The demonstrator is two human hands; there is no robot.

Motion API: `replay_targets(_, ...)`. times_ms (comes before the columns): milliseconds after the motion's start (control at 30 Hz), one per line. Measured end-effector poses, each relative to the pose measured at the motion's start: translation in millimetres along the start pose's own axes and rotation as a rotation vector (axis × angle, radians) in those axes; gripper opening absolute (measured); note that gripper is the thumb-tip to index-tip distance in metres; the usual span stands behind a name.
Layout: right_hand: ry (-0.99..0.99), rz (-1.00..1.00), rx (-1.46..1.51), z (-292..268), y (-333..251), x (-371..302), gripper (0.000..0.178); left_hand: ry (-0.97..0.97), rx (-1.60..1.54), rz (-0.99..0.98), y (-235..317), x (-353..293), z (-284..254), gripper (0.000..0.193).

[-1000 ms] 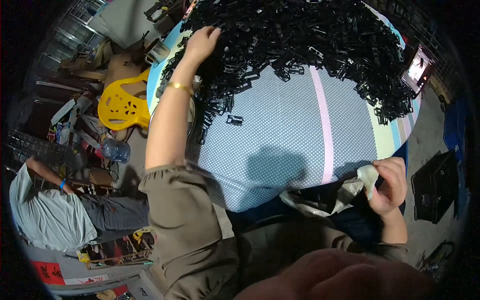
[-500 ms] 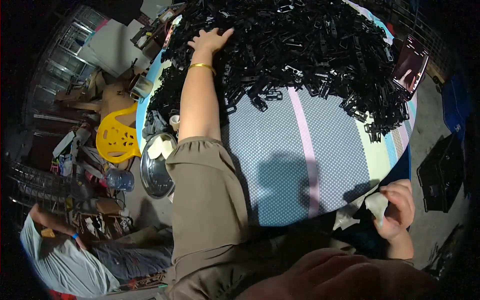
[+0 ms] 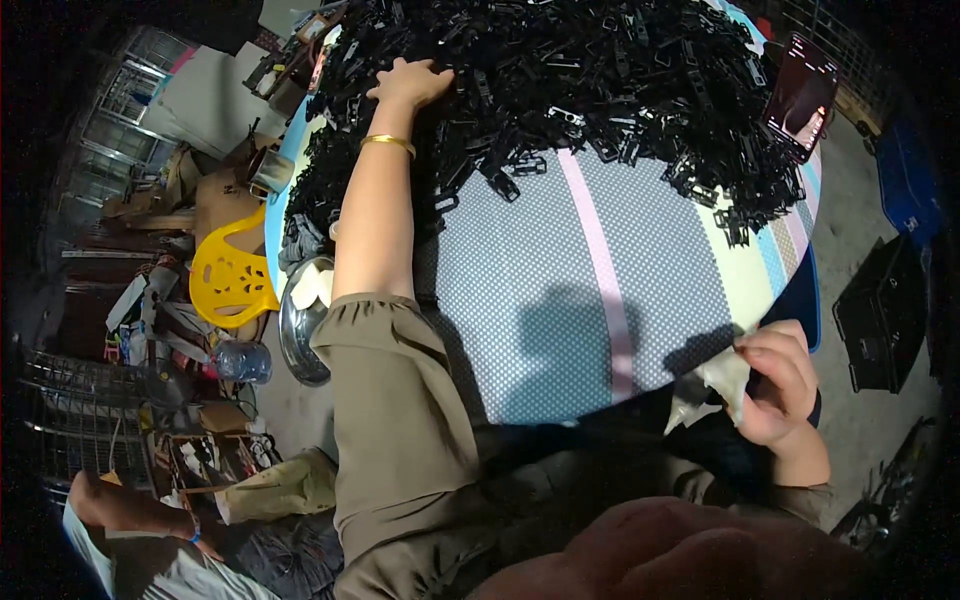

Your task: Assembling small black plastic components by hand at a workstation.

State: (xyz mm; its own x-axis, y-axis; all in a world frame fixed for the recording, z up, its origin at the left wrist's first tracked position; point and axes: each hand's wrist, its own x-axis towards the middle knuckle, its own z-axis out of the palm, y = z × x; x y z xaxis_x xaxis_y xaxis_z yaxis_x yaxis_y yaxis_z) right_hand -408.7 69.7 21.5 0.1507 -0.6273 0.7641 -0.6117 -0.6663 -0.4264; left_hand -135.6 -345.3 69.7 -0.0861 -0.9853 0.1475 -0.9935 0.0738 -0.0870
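A wide heap of small black plastic clip-like parts (image 3: 560, 75) covers the far side of the round table (image 3: 530, 260). My left arm reaches across to it. My left hand (image 3: 410, 84), a gold bangle at its wrist, lies palm down on the heap's left part, fingers apart; whether a part is under them is hidden. At the table's near right edge, my right hand (image 3: 782, 385) pinches a limp, off-white piece with pointed ends (image 3: 722, 383), like a peel, between thumb and fingers.
A metal bowl (image 3: 298, 335) with white chunks stands at the left, partly behind my sleeve. A phone (image 3: 803, 97) stands at the right edge. Around the table are a yellow chair (image 3: 232, 275), a water bottle (image 3: 242, 361), a black crate (image 3: 885, 315) and another person's arm (image 3: 135, 510) at lower left.
My left hand has shifted slightly on the heap, its fingers a little more bent. The right hand has moved left and up, with the pale piece spread wider. The view has shifted a little.
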Motion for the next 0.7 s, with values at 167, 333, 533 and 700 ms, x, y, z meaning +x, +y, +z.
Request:
replay_targets(167,-0.008,-0.003,-0.033,2,-3,-3,0.034,-0.016,0.011,0.024,22,-33,3,0.053)
replay_targets(333,0.067,0.013,-0.014,-4,-2,-9,0.033,0.009,0.023,0.043,43,-61,2,0.053)
replay_targets(533,0.157,0.094,0.126,-13,-4,7,0.035,-0.048,-0.065,0.131,45,-86,-1,0.052)
replay_targets(700,0.154,-0.107,0.302,-16,-22,1,0.020,-0.076,-0.142,0.279,41,-102,4,0.049)
